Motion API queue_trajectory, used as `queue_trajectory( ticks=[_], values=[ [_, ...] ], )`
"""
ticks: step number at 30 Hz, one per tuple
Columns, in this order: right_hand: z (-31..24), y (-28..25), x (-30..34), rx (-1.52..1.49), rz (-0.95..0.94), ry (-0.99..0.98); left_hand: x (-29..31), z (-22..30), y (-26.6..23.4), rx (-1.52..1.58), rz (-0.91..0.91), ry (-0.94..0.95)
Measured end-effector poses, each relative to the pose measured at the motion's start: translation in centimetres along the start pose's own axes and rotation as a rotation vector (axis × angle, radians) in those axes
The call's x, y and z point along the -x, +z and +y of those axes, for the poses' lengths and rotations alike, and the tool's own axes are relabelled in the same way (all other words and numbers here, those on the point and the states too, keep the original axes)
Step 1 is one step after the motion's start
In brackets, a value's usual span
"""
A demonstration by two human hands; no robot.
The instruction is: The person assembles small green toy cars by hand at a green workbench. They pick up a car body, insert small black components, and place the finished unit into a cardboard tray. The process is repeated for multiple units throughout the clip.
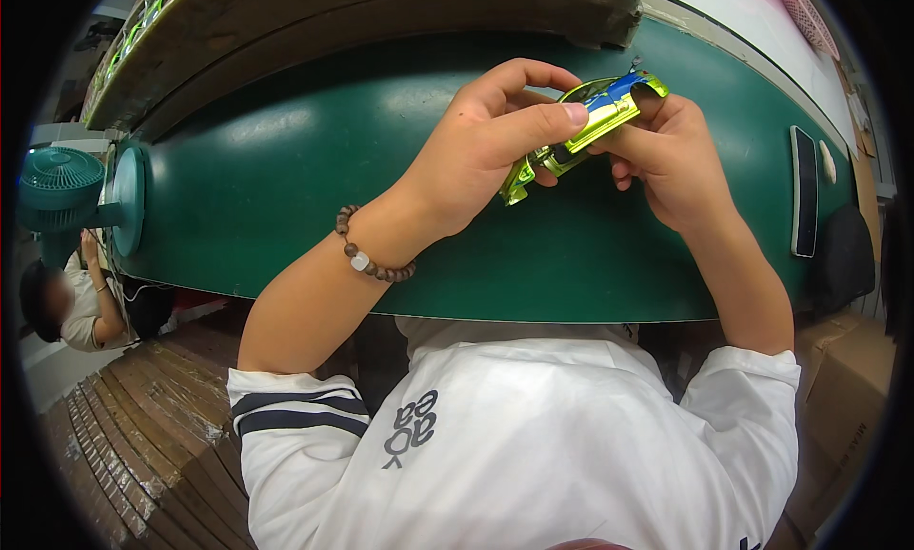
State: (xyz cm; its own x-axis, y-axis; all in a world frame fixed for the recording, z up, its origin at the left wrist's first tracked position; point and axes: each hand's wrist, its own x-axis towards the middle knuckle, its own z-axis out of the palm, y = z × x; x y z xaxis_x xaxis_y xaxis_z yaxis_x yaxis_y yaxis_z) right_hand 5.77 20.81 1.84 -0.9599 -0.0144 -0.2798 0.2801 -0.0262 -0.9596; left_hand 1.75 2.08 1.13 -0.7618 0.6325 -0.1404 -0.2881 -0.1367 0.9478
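Above the green table, a shiny yellow-green and blue toy car body (609,117) is held between my two hands, tilted with one end up to the right. My left hand (490,136) is closed on it, thumb pressing its side and the fingers bent behind it. On the right, my right hand (666,150) grips the other end, with its fingertips partly hidden behind the shell. A small dark part (635,64) shows at the car's upper edge; I cannot make out what it is. A beaded bracelet (367,255) is around my left wrist.
A brown box (381,26) runs along the far side, with shiny green pieces (133,36) at its left. A teal fan (67,183) stands at the left; a person (81,302) sits beyond. A phone (804,193) lies right, near a black object (845,255). Stacked cardboard (143,436) is lower left.
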Motion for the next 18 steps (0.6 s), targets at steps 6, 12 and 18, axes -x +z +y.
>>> queue_trajectory(
  ticks=[6, 12, 18],
  values=[
    [0.21, -0.07, -0.18, -0.055, -0.024, 0.02, -0.04, -0.06, 0.01, 0.009, -0.004, -0.009],
    [0.04, 0.15, -0.06, 0.102, 0.019, -0.011, 0.01, -0.25, -0.02, -0.003, -0.02, 0.0],
    [-0.04, 0.17, -0.13, 0.275, 0.015, -0.04, 0.22, -0.02, 0.2, -0.019, -0.001, -0.014]
  ],
)
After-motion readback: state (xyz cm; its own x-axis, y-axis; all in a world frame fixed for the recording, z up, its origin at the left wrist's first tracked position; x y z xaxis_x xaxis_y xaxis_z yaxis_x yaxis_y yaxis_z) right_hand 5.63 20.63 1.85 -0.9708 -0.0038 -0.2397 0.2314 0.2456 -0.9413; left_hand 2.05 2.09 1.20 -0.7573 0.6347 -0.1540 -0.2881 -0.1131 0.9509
